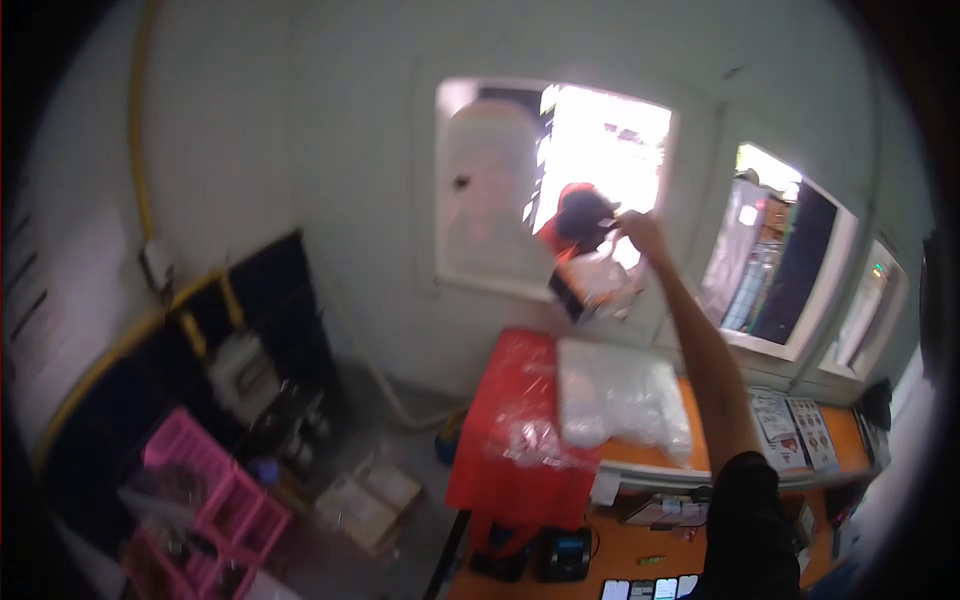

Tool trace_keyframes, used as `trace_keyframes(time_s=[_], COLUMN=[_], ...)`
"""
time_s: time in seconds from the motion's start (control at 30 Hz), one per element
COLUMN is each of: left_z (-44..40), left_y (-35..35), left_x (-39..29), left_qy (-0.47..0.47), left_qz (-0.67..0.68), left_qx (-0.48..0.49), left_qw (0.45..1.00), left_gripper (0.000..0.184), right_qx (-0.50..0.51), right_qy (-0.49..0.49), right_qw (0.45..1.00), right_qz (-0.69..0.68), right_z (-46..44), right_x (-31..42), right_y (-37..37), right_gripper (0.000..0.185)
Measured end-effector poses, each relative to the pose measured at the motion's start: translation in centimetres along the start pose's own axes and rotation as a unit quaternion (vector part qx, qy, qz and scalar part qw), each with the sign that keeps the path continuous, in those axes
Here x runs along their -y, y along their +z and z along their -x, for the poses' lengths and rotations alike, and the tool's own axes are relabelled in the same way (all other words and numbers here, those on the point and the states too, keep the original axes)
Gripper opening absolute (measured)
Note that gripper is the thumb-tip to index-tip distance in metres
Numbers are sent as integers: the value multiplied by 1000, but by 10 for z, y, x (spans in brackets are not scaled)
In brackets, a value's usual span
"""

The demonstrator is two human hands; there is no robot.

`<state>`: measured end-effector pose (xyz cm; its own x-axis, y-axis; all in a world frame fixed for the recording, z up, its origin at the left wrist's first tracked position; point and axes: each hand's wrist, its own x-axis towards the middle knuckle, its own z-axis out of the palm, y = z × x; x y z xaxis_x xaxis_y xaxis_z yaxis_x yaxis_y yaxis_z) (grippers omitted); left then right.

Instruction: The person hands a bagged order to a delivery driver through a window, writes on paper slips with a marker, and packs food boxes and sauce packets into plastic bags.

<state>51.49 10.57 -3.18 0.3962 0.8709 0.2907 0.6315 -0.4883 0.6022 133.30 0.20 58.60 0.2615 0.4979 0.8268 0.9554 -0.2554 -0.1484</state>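
My right hand (641,232) is stretched out to the window (555,285), fingers closed at the top of a pale plastic bag (602,278). The bag hangs at the sill with something dark and orange at its side; its contents are too blurred to name. Just outside the opening is a person in a dark and red cap (583,210), close to the bag. Whether that person touches the bag I cannot tell. My left hand is out of view.
Below the window a red bag (510,430) and a stack of clear plastic bags (625,395) lie on the orange counter (705,412). Several phones (640,588) and a small black device (565,553) are nearer. Pink baskets (225,500) and a cardboard piece (370,500) are lower left.
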Motion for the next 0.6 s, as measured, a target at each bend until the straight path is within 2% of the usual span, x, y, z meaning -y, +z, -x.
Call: trace_keyframes(time_s=[0.03, 0.07, 0.1, 0.13, 0.2, 0.23, 0.3, 0.4, 0.6], left_z=[3, 4, 2, -4, -9, -3, 2, 1, 1], left_y=[17, 20, 15, 4, -11, -8, -27, -41, -43], left_x=[20, 11, 5, -11, -20, -12, -15, -22, -20], left_qy=[34, 31, 43, 7, -19, -1, -35, -61, -44], left_qz=[-28, -20, -62, -22, -17, 3, 11, 10, -1], left_qx=[-14, -94, -64, -42, -35, -77, -55, -36, -36], left_qw=[999, 995, 995, 999, 999, 997, 998, 997, 998], left_gripper=[51, 61, 65, 62, 61, 60, 53, 51, 50], right_qx=[-117, -218, -134, -64, 53, 106, 193, 258, 345], right_qy=[179, -25, 32, 50, 49, 56, 86, 132, 151], right_qw=[935, 966, 991, 996, 996, 992, 977, 957, 926], right_qz=[281, -139, -4, 47, 46, 36, 24, 25, 5], right_z=[36, 62, 73, 94, 141, 160, 196, 236, 273], right_x=[-27, -67, -51, -35, -9, 2, 28, 37, 73], right_y=[-16, 43, 35, 45, 83, 102, 123, 102, 86], right_gripper=[27, 33, 34, 35, 37, 39, 41, 46, 55])
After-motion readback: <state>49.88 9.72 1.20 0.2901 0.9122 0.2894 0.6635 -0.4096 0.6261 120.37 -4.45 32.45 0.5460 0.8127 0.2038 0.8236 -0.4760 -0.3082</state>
